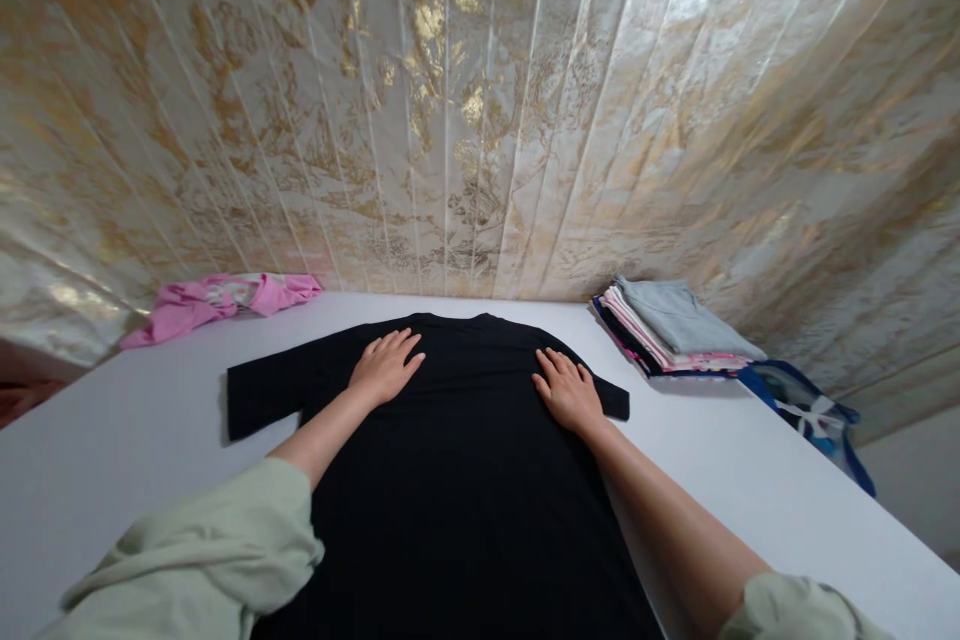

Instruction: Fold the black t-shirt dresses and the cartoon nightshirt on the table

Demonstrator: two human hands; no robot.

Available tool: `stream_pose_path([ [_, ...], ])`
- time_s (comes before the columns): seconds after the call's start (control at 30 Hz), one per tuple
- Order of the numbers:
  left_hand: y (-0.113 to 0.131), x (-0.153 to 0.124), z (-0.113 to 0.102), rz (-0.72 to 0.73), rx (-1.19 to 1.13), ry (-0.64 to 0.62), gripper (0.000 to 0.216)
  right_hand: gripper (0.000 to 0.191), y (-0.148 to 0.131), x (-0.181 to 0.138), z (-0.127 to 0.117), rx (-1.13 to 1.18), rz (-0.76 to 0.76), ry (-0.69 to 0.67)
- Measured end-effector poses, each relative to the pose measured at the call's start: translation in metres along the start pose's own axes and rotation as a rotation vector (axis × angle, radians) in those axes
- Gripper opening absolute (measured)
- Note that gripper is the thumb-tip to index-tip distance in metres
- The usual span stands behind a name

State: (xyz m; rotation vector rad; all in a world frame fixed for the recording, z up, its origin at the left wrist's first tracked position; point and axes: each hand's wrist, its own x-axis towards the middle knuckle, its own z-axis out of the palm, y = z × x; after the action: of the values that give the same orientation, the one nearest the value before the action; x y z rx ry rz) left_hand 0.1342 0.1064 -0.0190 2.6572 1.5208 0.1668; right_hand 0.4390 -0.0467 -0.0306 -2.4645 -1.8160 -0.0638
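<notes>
A black long garment lies spread flat on the white table, its neck toward the wall and one sleeve stretched out to the left. My left hand rests flat on its left shoulder area, fingers stretched out. My right hand lies flat on the right shoulder area, fingers spread, close to the short right sleeve end. Neither hand holds anything. Both of my forearms reach over the cloth from pale green sleeves.
A crumpled pink garment lies at the table's far left by the wall. A stack of folded clothes sits at the far right, with a blue and white bag beside it at the table's edge. A gold-patterned wall stands behind.
</notes>
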Motion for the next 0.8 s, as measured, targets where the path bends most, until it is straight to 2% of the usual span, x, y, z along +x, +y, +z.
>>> stream_pose_path([
  [0.1, -0.018, -0.028, -0.003, -0.031, 0.021, -0.013, 0.058, 0.055, -0.001, 0.000, 0.001, -0.002, 0.003, 0.005],
  [0.2, -0.049, -0.047, -0.009, -0.149, 0.047, -0.018, 0.058, 0.055, 0.000, 0.000, 0.003, -0.005, -0.002, -0.001],
  [0.3, -0.082, -0.053, -0.018, -0.290, 0.066, -0.011, 0.060, 0.055, 0.001, 0.000, 0.005, -0.007, -0.011, 0.001],
  [0.4, -0.099, -0.047, -0.026, -0.387, 0.074, -0.008, 0.061, 0.054, 0.001, 0.002, 0.004, -0.003, -0.009, 0.005],
  [0.47, -0.094, -0.042, -0.030, -0.420, 0.079, -0.001, 0.061, 0.054, 0.001, 0.002, 0.001, 0.005, -0.006, -0.002],
  [0.53, -0.075, -0.043, -0.030, -0.419, 0.090, 0.040, 0.062, 0.054, -0.001, 0.000, -0.003, 0.013, -0.006, -0.006],
  [0.63, -0.033, -0.058, -0.022, -0.280, 0.071, 0.095, 0.060, 0.053, -0.009, -0.013, -0.009, 0.011, -0.026, 0.028],
  [0.73, 0.003, -0.080, -0.009, -0.155, 0.000, -0.020, 0.059, 0.053, -0.025, -0.034, -0.009, 0.041, -0.099, 0.015],
  [0.8, 0.015, -0.090, -0.002, -0.131, 0.002, -0.060, 0.061, 0.054, -0.036, -0.043, -0.006, 0.069, -0.141, -0.028],
])
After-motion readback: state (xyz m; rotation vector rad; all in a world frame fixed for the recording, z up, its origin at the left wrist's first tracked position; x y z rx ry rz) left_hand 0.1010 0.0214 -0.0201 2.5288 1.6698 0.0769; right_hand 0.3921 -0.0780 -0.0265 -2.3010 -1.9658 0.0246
